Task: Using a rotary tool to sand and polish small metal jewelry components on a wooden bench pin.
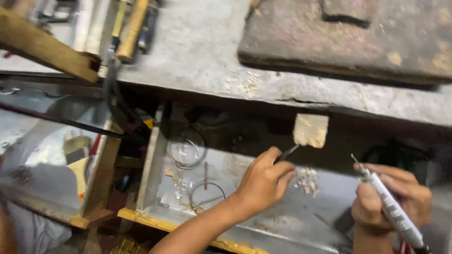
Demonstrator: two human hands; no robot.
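Nearest the camera, at the front right of the open drawer (155, 221), the right hand (393, 200) is clenched around a pale pen-shaped rotary tool (391, 210). Its fine tip points up and away, clear of any work. Toward the middle of the drawer, the left hand (263, 181) reaches in from below. Its grip is pinched on a thin dark pick (288, 152), whose end points at the small wooden block (310, 130) on the drawer's back edge. The frame is blurred, so I cannot tell whether the pick touches the block.

Just beside the left hand, on the drawer floor, lies a small heap of pale glittering chips (307, 181). Further left in the drawer are a wire ring (207, 193) and, behind it, a clear round glass (187, 149).

As I judge it, this is fine work at the block, with the pick placing or steadying something and the rotary tool held ready. Bringing the tip in would call for a braced wrist and a light touch.

Beyond the drawer runs the grey tabletop (202, 56), with wooden-handled tools (132, 28) at its far left and a dark worn slab (348, 37) at its far right.
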